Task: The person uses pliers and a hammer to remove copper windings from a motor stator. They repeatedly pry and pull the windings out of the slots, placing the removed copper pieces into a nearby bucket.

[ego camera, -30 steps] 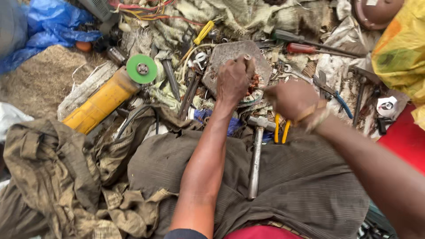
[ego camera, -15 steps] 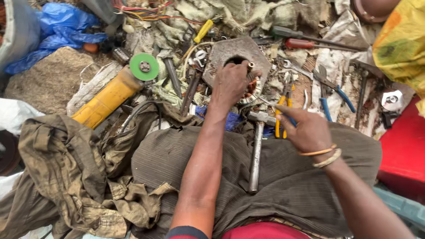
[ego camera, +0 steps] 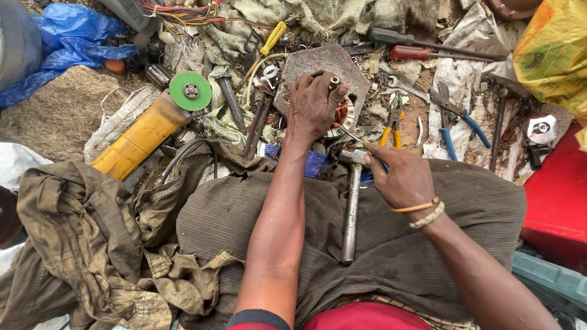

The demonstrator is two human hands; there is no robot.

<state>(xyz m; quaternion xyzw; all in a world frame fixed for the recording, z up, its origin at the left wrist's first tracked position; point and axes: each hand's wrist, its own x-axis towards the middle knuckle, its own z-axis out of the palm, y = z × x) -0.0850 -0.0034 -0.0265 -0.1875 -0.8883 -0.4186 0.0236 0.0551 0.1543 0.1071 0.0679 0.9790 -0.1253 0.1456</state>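
Right hand [ego camera: 400, 177] drawn back from plate toward lap since a second ago; thin pointed tool pinched between curled fingers, tip aimed at stator [ego camera: 339, 119]. Hammer [ego camera: 350, 208] lies on lap between forearms, head just beside right hand, untouched. Left hand [ego camera: 315, 107] unmoved, clamped down over stator, copper windings seen under fingers. Stator rests on metal plate [ego camera: 306, 64]. Work appears paused for regrip, part kept pinned. Farther out: yellow grinder [ego camera: 150, 125] at left, pliers [ego camera: 452, 119] and screwdrivers [ego camera: 422, 46] at right.
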